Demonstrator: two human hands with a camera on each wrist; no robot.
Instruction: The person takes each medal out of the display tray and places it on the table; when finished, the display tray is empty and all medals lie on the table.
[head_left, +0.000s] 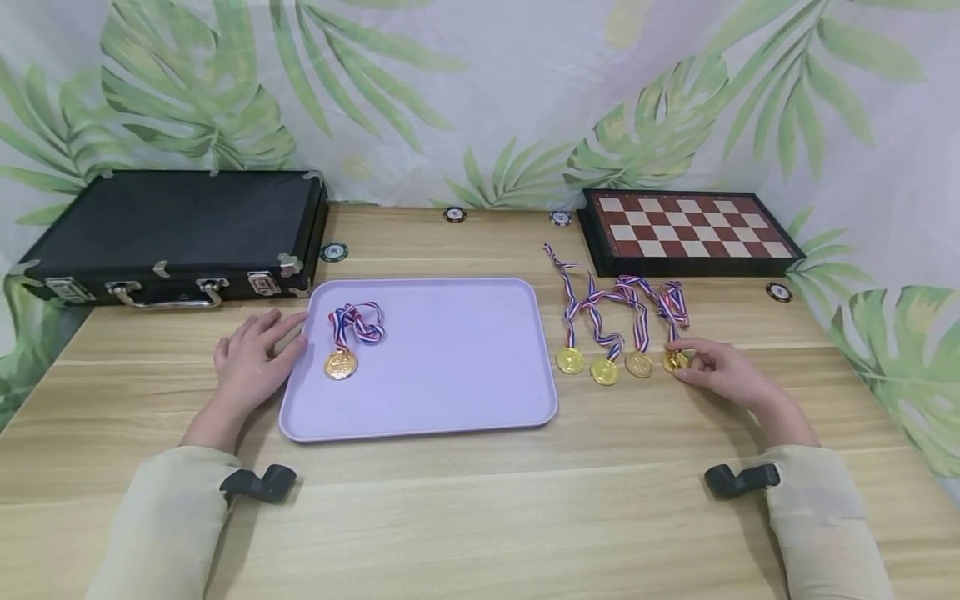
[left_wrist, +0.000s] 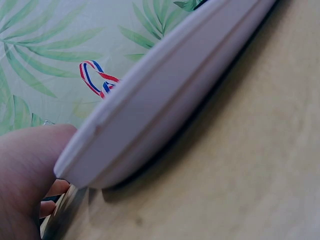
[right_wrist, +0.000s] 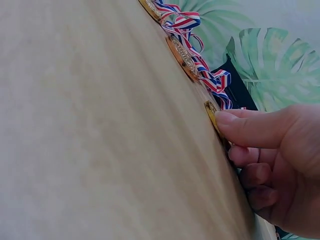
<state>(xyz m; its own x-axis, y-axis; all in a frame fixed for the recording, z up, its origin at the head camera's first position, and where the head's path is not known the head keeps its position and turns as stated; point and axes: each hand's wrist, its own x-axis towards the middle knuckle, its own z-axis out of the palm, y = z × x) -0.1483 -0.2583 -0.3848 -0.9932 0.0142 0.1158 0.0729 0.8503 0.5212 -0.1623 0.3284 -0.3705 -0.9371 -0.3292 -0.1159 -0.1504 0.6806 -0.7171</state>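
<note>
A lilac tray (head_left: 435, 358) lies on the table, and one gold medal (head_left: 341, 364) with its striped ribbon (head_left: 360, 323) rests on its left part. My left hand (head_left: 253, 354) lies at the tray's left edge with fingers loosely extended; the thumb touches the rim (left_wrist: 95, 127). To the right of the tray several medals lie in a row, among them a yellow-gold medal (head_left: 604, 372) and a duller one (head_left: 639, 364). At the row's right end, my right hand (head_left: 723, 369) pinches a gold medal (right_wrist: 212, 114) by its edge between thumb and index finger. Its ribbon (head_left: 673, 304) stretches away behind it.
A black case (head_left: 168, 225) with metal latches stands at the back left. The folded chessboard (head_left: 690, 229) sits at the back right. Poker chips lie around, one chip (head_left: 334, 252) beside the case and another chip (head_left: 778, 292) near the board. A leaf-patterned cloth (head_left: 480, 92) hangs behind.
</note>
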